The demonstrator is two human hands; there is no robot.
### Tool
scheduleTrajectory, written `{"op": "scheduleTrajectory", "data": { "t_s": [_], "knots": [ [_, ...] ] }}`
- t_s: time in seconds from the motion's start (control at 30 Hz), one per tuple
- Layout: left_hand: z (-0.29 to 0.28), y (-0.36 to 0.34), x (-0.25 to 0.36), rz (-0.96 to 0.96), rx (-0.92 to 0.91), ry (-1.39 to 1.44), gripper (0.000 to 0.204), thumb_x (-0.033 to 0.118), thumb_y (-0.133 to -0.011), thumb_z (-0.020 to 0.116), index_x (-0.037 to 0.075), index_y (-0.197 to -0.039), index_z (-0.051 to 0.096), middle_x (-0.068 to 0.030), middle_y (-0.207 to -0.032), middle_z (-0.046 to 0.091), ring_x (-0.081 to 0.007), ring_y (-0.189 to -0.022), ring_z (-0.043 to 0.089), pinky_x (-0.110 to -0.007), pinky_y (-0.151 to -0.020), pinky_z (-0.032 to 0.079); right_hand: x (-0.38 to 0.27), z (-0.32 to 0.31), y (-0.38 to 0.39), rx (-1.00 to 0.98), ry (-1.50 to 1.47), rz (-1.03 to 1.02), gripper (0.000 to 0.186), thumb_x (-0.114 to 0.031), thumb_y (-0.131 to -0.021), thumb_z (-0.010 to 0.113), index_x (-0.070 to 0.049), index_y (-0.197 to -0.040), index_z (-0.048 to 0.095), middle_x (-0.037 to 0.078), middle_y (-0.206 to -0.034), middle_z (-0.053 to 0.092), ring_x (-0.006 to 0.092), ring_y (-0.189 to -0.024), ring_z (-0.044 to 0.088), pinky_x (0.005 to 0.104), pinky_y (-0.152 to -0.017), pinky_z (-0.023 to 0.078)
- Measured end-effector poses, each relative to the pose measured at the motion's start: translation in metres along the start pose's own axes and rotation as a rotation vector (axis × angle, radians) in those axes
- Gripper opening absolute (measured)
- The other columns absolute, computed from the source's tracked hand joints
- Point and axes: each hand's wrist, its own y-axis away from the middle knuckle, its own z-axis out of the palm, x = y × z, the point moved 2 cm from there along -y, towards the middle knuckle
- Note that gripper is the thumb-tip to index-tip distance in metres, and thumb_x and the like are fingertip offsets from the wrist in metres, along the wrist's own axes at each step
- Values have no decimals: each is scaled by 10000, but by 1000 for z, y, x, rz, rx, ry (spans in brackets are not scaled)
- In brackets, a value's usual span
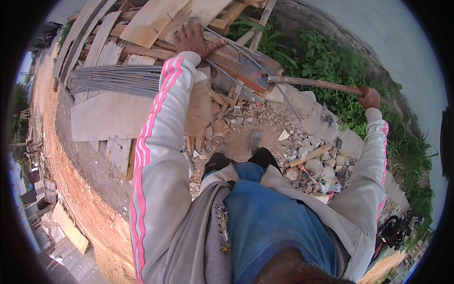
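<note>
My left hand (196,41), fingers spread and thumb stretched out, lies flat at the ends of thin grey metal rods on the wood pile. One bent rod (246,53) runs from beside this hand down to the right over a board (257,71) with a reddish edge. My right hand (370,98) is wrapped round a long brown bar (314,82), held out to the right. The bar's far end reaches the board beside the rod; whether it grips the rod I cannot tell. Left of my left forearm lies a bundle of metal rods (116,79).
Planks and plywood sheets (137,113) are heaped at the left and ahead. Broken stones and rubble (312,165) surround my feet. Green plants (326,59) grow along the pale wall (392,38). A dark motorcycle (395,232) stands at the lower right.
</note>
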Motion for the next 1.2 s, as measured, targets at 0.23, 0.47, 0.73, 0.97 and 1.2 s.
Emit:
{"op": "scheduleTrajectory", "data": {
  "t_s": [0.23, 0.47, 0.73, 0.97, 1.2],
  "knots": [
    [0, 5, 0, -35, -73, 21, 1285, 977, -691, 444, 93, -1598, 227, -253, -1645, 172, -448, -1534, 85, -591, -1224, 80, -101, -59, 186, -51, 62, 365, 283, -409, -845, 719, -132, -793, 739, 172, -710, 683, 401, -700, 678, 504, -657, 540],
    [-7, 7, 3, -39, -46, 52, 1291, 993, -683, 411, 101, -1600, 239, -245, -1648, 174, -445, -1534, 86, -595, -1225, 72, -204, -108, 251, -117, 46, 576, 296, -391, -844, 713, -108, -757, 708, 188, -677, 653, 411, -659, 662, 504, -600, 520],
    [-21, 13, 6, -64, -84, 32, 1283, 983, -693, 420, 105, -1606, 216, -237, -1642, 202, -436, -1534, 99, -594, -1223, 63, -308, -140, 291, -71, 120, 736, 392, -488, -850, 725, -100, -805, 693, 166, -644, 656, 388, -626, 673, 485, -573, 524],
    [-24, 11, 6, -63, -115, 74, 1300, 980, -682, 442, 103, -1611, 201, -234, -1650, 183, -436, -1537, 85, -602, -1223, 43, -323, -145, 292, -15, 45, 713, 632, -670, -930, 537, -62, -807, 656, 188, -619, 627, 408, -609, 651, 494, -548, 489],
    [-36, 9, 7, -68, -144, 99, 1259, 934, -708, 500, 95, -1604, 222, -230, -1655, 168, -434, -1539, 77, -611, -1221, 35, -293, -131, 285, -27, -17, 708, 725, -728, -923, 475, -45, -842, 705, 214, -654, 643, 420, -664, 660, 503, -611, 500]
  ]
}}
